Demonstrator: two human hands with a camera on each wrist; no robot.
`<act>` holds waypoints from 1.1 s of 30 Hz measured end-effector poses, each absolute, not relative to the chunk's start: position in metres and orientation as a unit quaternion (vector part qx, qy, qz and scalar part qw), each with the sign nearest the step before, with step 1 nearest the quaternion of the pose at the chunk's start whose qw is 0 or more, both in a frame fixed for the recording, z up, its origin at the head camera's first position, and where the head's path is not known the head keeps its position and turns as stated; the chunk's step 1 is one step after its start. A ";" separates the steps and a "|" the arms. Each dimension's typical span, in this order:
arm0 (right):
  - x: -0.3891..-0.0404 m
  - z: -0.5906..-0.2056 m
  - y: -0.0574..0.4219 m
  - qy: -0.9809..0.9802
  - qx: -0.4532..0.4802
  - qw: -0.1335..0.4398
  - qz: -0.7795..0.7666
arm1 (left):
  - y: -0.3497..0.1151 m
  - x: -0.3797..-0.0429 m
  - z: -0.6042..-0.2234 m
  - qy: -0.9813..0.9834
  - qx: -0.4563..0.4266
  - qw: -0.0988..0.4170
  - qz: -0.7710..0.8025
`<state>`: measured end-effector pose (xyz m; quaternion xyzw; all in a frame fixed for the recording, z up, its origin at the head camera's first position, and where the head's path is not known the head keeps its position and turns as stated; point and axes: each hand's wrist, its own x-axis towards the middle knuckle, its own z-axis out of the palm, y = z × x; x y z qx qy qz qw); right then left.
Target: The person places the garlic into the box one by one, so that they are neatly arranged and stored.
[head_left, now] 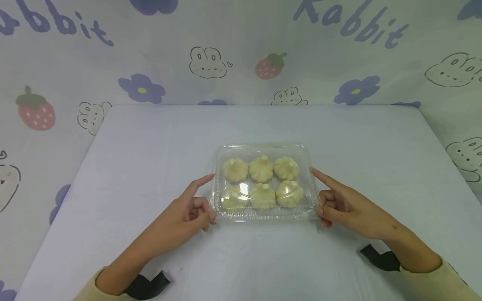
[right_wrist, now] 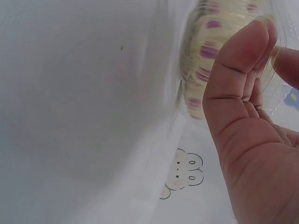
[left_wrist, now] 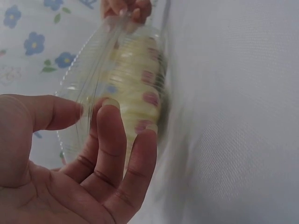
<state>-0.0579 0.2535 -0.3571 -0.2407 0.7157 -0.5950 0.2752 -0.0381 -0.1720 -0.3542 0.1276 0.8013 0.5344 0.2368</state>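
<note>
A clear plastic clamshell box sits lid-down on the white table in the head view. Inside it are several pale, ridged buns in two rows. My left hand pinches the box's left rim near the front corner, index finger stretched along that side. On the opposite side, my right hand pinches the right rim, its index fingertip touching farther back. Pinkish-purple patches show low on the buns in the left wrist view. The right wrist view has the right hand's fingers covering part of the box.
The white tabletop spreads around the box, with its far edge behind. A cloth backdrop printed with rabbits, strawberries and flowers hangs beyond. Black straps show under both wrists, beside beige sleeves.
</note>
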 end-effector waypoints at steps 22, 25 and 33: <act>-0.058 -0.359 0.252 0.715 -0.244 0.259 -0.602 | -0.173 -0.041 -0.354 0.817 0.159 0.208 0.513; -0.058 -0.358 0.251 0.723 -0.245 0.250 -0.596 | -0.173 -0.042 -0.355 0.821 0.165 0.198 0.510; -0.059 -0.358 0.249 0.748 -0.226 0.233 -0.578 | -0.172 -0.047 -0.358 0.827 0.182 0.175 0.502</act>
